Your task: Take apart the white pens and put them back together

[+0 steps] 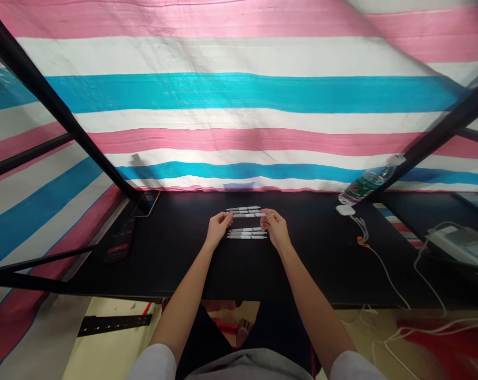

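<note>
One white and grey pen (247,215) lies crosswise between my hands, held by its two ends. The fingers of my left hand (219,227) are pinched at its left tip. My right hand (275,227) grips its right end between thumb and fingers. Just beyond it, a couple of similar pens (244,209) lie side by side on the black table (179,264). Nearer to me, a small row of several like pens (246,233) rests parallel, between my two wrists.
A phone (146,203) lies at the back left, with a dark flat box (121,240) nearer. At the back right stand a tilted water bottle (363,186) and a white charger (345,210) with cables. Black frame posts (60,111) and a striped sheet (239,95) enclose the table.
</note>
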### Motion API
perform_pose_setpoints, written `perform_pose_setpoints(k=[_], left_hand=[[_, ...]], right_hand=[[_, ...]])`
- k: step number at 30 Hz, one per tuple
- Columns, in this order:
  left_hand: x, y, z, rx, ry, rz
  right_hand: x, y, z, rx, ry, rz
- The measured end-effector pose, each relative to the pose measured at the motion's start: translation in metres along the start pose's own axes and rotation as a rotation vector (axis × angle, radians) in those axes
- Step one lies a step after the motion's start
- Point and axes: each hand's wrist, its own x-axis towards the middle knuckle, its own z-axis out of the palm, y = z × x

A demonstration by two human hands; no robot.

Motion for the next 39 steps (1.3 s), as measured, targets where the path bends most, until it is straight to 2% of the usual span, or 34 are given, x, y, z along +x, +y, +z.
perform_pose_setpoints(k=[3,11,14,22,32,39], left_hand=[[0.000,-0.001,0.000,0.011,-0.013,0.004],[-0.003,0.003,0.001,0.049,-0.104,0.040],[-0.002,0.003,0.001,0.042,-0.098,0.053],[0.002,0.000,-0.001,-0.046,0.035,0.048],[0.002,-0.001,-0.001,-0.065,0.035,0.043],[0.003,-0.002,-0.001,-0.069,0.037,0.038]], right_hand=[[-0.001,-0.002,0.002,0.082,-0.084,0.009],[-0.005,-0.005,0.005,0.112,-0.139,0.071],[-0.003,-0.007,0.003,0.138,-0.189,0.113],[0.000,-0.015,-0.003,0.157,-0.086,0.083],[-0.004,-0.018,-0.005,0.275,-0.133,0.068],[-0.004,-0.019,-0.004,0.275,-0.146,0.072]])
